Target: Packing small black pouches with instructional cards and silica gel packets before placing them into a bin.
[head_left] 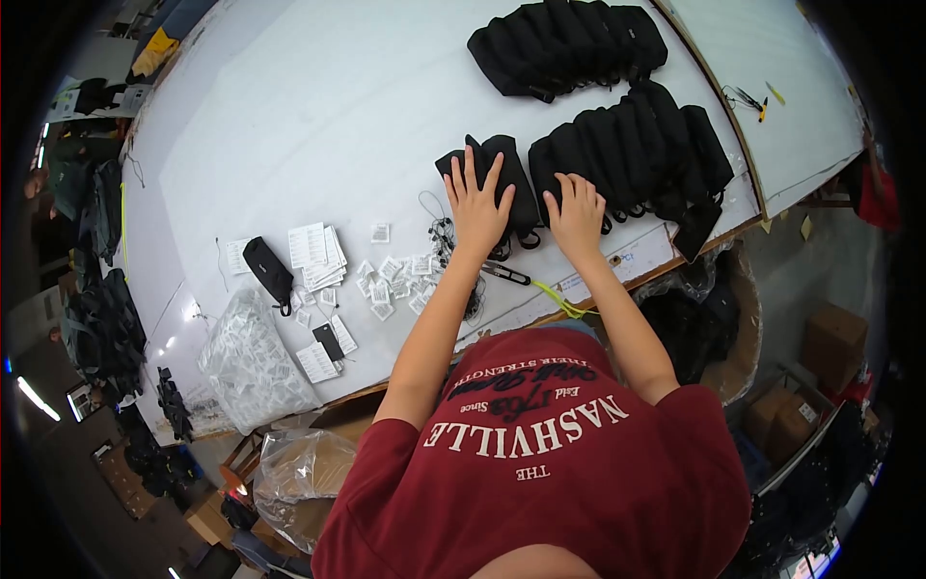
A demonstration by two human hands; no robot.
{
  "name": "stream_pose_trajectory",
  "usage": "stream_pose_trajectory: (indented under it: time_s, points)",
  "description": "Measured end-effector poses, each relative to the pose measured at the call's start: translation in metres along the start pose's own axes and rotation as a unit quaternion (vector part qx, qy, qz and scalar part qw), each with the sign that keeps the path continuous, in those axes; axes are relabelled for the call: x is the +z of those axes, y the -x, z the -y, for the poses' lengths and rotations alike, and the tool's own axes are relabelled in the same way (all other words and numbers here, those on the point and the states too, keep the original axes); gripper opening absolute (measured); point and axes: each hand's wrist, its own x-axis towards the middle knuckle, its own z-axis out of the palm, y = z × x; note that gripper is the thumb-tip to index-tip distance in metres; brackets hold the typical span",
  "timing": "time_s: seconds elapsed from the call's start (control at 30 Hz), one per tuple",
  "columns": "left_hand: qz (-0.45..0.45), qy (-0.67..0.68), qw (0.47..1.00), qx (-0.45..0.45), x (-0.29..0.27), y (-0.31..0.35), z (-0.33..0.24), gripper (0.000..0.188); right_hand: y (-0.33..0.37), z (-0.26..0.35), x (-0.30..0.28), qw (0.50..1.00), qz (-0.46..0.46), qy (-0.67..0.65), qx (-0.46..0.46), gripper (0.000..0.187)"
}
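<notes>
My left hand (476,214) lies with spread fingers on a small group of black fabric pouches (518,183) in the middle of the white table. Just right of it, my right hand (579,212) rests on the near left end of a row of similar black pouches (627,140), its fingers slightly bent and apart. Neither hand lifts anything. Beside my left forearm is a tangle of black cords (442,232). Between my forearms lies a black-handled tool (507,273) with a yellow-green strap (559,297) attached.
Another row of black pouches (569,43) lies farther back. To the left are small white packets (381,289), white cards (313,247), a single black pouch (267,270) and a clear bag of packets (253,362). A lined bin (743,328) stands below the table's right edge.
</notes>
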Motion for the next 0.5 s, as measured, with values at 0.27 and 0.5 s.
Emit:
stream_pose_trajectory:
  time_s: [0.27, 0.5]
  points:
    - [-0.006, -0.007, 1.0, 0.001, -0.001, 0.001, 0.002, 0.052, -0.008, -0.012, -0.011, 0.999, 0.0, 0.026, 0.022, 0.044]
    - [-0.003, -0.014, 1.0, 0.003, -0.001, 0.001, 0.005, 0.052, -0.044, -0.014, -0.02, 0.896, -0.135, -0.37, 0.206, 0.022]
